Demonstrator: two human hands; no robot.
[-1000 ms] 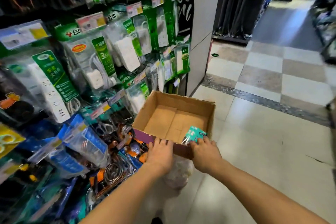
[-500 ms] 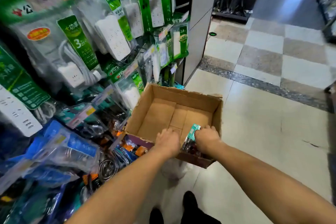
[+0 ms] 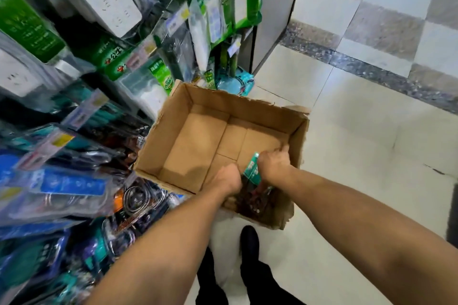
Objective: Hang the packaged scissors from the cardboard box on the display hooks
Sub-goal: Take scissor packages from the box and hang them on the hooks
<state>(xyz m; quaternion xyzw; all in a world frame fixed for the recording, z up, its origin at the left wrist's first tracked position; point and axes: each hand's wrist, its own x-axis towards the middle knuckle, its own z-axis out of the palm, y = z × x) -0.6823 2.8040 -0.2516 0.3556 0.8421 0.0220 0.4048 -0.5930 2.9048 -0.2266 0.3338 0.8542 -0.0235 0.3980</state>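
An open cardboard box (image 3: 198, 106) sits low in front of me, most of its floor bare. Both my hands reach into its near right corner. There, teal-carded packaged scissors (image 3: 251, 172) stand on edge, with more dark packs (image 3: 255, 205) lying under them. My right hand (image 3: 273, 164) grips the teal pack from the right, fingers curled over its top. My left hand (image 3: 226, 181) has its fingers curled down against the pack's left side; whether it holds anything is hidden. The display hooks (image 3: 81, 116) with price tags stick out of the rack at left.
The rack at left is crowded with hanging power strips (image 3: 109, 0), blue packs (image 3: 71, 184) and metal rings (image 3: 138, 199). A grey pillar (image 3: 275, 15) stands behind the box. Tiled floor (image 3: 359, 156) spreads to the right. My dark shoes (image 3: 249, 239) are below the box.
My head has tilted down and closer to the box. Both hands have gone from the box's near rim deeper into its near right corner, the right hand still holding the teal pack.
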